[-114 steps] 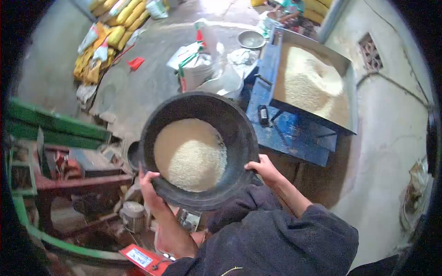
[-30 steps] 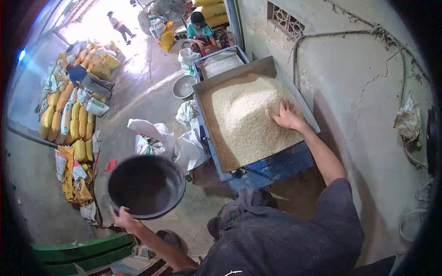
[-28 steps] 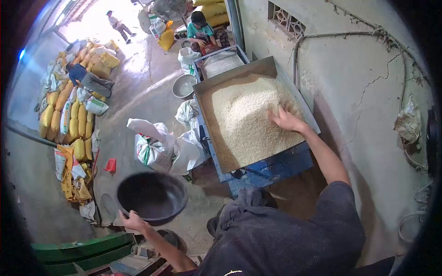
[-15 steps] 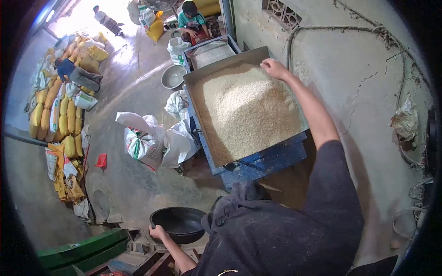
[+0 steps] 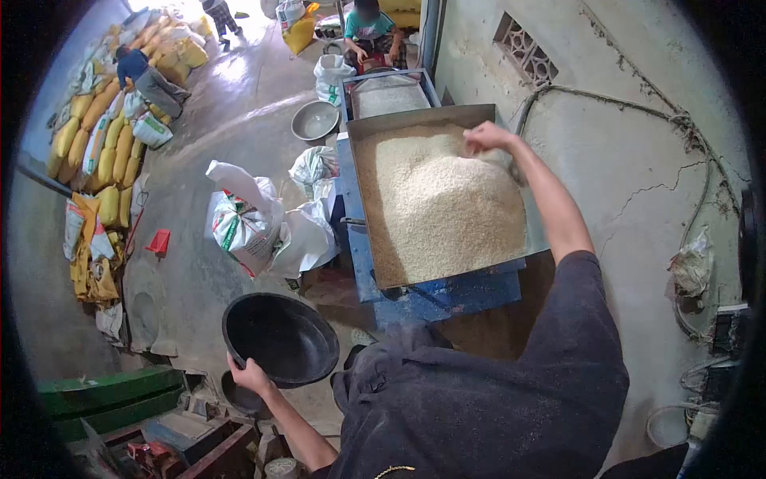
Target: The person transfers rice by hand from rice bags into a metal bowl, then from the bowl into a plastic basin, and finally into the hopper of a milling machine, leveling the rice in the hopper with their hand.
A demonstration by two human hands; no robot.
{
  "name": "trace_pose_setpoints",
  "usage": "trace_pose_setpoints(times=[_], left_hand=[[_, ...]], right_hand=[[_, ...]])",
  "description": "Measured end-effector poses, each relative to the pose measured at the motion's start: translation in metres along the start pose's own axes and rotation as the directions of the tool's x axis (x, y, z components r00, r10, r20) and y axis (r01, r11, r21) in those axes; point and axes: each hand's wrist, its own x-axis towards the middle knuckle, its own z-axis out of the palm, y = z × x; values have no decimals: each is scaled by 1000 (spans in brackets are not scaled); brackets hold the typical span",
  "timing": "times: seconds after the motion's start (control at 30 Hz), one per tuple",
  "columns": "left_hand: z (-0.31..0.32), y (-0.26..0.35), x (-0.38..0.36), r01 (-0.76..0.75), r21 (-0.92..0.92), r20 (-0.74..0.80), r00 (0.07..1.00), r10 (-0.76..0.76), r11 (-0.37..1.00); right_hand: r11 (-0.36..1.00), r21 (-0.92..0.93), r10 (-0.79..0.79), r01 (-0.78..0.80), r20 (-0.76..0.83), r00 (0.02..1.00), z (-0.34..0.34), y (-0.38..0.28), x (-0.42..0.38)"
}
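My left hand (image 5: 251, 378) grips the rim of a black basin (image 5: 279, 338), tilted so that its bare inside shows. A large square metal hopper (image 5: 511, 117) stands in front of me on a blue machine frame (image 5: 447, 299). It is heaped with pale grain that looks like rice (image 5: 447, 203). Over the far right part of the heap is my right hand (image 5: 484, 139), its fingers curled downward close to the grain. What these fingers hold, if anything, is hidden.
White sacks (image 5: 243, 223) stand left of the machine, with a metal bowl (image 5: 315, 120) farther off. A seated person (image 5: 372, 40) is behind the hopper. Another person bends over stacked yellow sacks (image 5: 96, 152). A red dustpan (image 5: 159, 243) lies on the floor. The wall (image 5: 622, 152) rises at right.
My left hand has raised the basin and tipped its opening toward me. My right hand has come off the hopper's far rim and curled over the grain. The view has shifted.
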Motion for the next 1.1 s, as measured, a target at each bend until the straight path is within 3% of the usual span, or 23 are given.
trace_pose_setpoints(times=[0.03,0.1,0.17,0.2,0.23,0.3,0.43,0.5,0.57,0.63,0.67,0.7,0.8,0.87,0.93,0.97,1.03,1.1], left_hand=[[3,18,1,3,6,-1,1000,-3,1000],[11,49,0,64,-17,78,995,-62,998],[15,60,0,85,-18,97,992,-83,996],[13,67,-1,86,-77,151,986,-74,993],[15,72,0,86,-143,200,978,-57,986],[17,66,3,45,-168,196,980,-11,985],[31,66,10,52,-256,227,974,8,965],[38,67,17,43,-262,275,961,32,964],[48,84,23,85,-290,320,947,13,953],[54,100,31,91,-304,346,938,21,948],[58,107,36,96,-308,362,932,24,947],[62,112,43,99,-307,379,925,26,947],[85,126,61,45,-346,442,889,120,937],[101,132,78,52,-352,497,856,140,935],[121,123,99,37,-350,522,838,162,936],[133,116,105,34,-359,521,836,171,933],[150,115,114,9,-333,560,806,191,943],[174,111,120,-12,-317,614,760,215,948]], right_hand=[[983,-184,-13,-25,-204,979,-8,12,24],[934,-302,-4,-189,-539,842,-2,20,54],[976,22,213,-218,-330,920,15,7,56],[977,207,106,-42,-310,945,42,17,68],[955,-91,234,-283,-358,904,53,2,70],[937,-217,216,-273,-254,943,63,-49,19],[972,-126,178,-196,-147,973,68,-34,-2],[983,-122,152,-136,130,980,60,-37,-13],[977,-152,175,-151,156,972,36,-55,-29],[993,-93,91,-72,219,971,21,-66,-37],[994,-65,94,-89,84,992,17,-54,-16],[960,-271,26,-66,-149,989,16,-38,12],[945,-184,139,-269,-520,843,35,-25,54],[968,117,251,-222,-459,852,52,-41,65],[945,220,314,-243,-398,862,90,-54,78],[939,217,336,-268,-403,851,91,-60,83],[909,-227,221,-349,-447,867,109,-60,75],[905,-188,321,-382,-288,902,104,-85,29]])
